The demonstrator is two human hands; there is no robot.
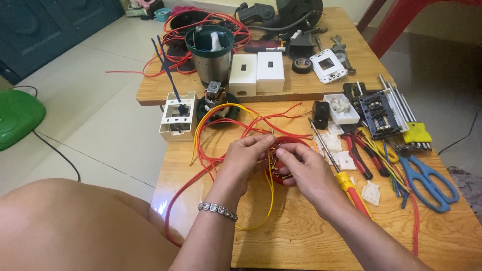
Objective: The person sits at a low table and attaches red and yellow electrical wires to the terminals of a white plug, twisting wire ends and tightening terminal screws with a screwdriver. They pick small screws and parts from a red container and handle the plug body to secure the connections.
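My left hand and my right hand meet over a small round red part on the wooden table. Fingertips of both hands pinch thin red and yellow wires at that part. Loops of those wires spread left across the table and hang over its edge. A bracelet sits on my left wrist. The underside of the red part is hidden by my fingers.
A red-and-yellow screwdriver lies beside my right hand. Red-handled pliers, blue scissors, hex keys and white plastic pieces lie right. A white switch box and a metal blender base stand further back.
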